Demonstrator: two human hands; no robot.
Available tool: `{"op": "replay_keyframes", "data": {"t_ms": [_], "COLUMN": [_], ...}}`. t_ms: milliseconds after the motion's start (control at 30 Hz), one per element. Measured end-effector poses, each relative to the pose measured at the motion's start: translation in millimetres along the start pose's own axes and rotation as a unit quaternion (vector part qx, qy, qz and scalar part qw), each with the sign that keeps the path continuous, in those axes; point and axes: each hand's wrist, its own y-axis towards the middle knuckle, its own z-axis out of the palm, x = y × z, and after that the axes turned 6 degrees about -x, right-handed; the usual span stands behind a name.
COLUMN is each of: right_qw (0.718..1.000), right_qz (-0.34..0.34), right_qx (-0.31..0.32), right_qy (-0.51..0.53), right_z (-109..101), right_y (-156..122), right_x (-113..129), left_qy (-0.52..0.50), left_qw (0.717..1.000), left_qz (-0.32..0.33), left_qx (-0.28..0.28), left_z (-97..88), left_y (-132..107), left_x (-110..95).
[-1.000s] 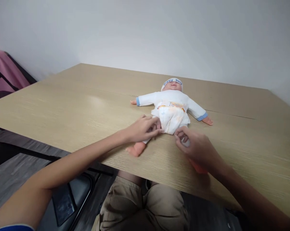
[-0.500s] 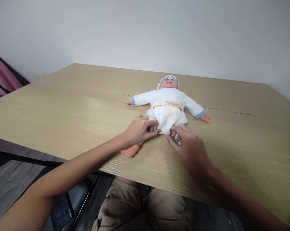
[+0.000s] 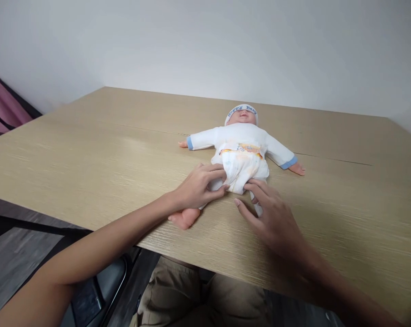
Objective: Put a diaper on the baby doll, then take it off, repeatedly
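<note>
Lying on its back on the surface (image 3: pixel 99 159) is a baby doll (image 3: pixel 243 134), head toward the wall (image 3: pixel 205 45) and legs toward the person. It's got a white top with blue cuffs, a hat (image 3: pixel 241 110) with blue lettering, arms flung out wide, and a white diaper (image 3: pixel 242 168) with an orange print at the waist. Both hands are down at the leg openings. The left hand (image 3: pixel 225 180) is curled, thumb and finger apart at the tips by the diaper's edge; can't tell if it actually has any of it pinched. The right hand (image 3: pixel 243 191) is looser, thumb spread well away, fingertips touching the other edge, nothing gripped. One bare foot (image 3: pixel 186 218) pokes out just beside the left wrist.
</note>
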Motion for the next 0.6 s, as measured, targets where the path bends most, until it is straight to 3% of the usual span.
{"op": "replay_keyframes", "data": {"t_ms": [133,233,367,467,600], "right_qw": [1.000,0.996,0.977,0.961,0.957], "right_qz": [0.021,0.082,0.179,0.210,0.242], "right_qx": [0.012,0.014,-0.026,-0.065,-0.083], "right_qy": [-0.003,0.020,0.112,0.167,0.135], "right_z": [-2,-1,3,2,-6], "right_y": [3,5,6,6,6], "right_x": [0,0,-3,-7,-12], "left_qy": [-0.003,-0.022,-0.103,-0.154,-0.218], "left_qw": [1.000,0.998,0.988,0.978,0.959], "left_qz": [-0.026,-0.063,-0.114,-0.136,-0.167], "left_qx": [0.006,-0.005,-0.021,-0.033,-0.068], "left_z": [0.4,1.1,2.0,3.9,10.4], "left_y": [3,3,2,1,-2], "left_x": [-2,-2,3,9,14]}}
